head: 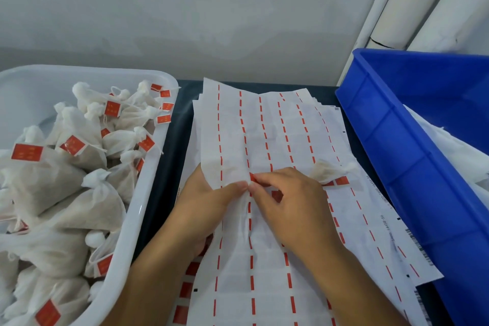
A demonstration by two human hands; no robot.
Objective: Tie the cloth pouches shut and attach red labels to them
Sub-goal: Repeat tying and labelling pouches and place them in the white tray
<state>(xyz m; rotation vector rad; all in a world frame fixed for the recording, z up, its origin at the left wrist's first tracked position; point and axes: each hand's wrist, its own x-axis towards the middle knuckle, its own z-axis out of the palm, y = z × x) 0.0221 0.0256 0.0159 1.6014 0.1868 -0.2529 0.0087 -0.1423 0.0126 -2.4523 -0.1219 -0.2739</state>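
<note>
White label backing sheets (267, 135) with rows of red marks lie stacked in the middle of the dark table. My left hand (211, 204) grips the lifted edge of the top sheet, thumb on top. My right hand (288, 204) pinches a small red label (253, 177) at that edge with thumb and forefinger. One tied cloth pouch (328, 171) lies on the sheets just right of my right hand. Several red labels (341, 181) show on the sheet below it.
A white plastic tub (148, 193) on the left holds several tied pouches with red labels (26, 152). A blue plastic crate (412, 156) with white cloth inside stands on the right. A wall and white pipes (412, 0) lie behind.
</note>
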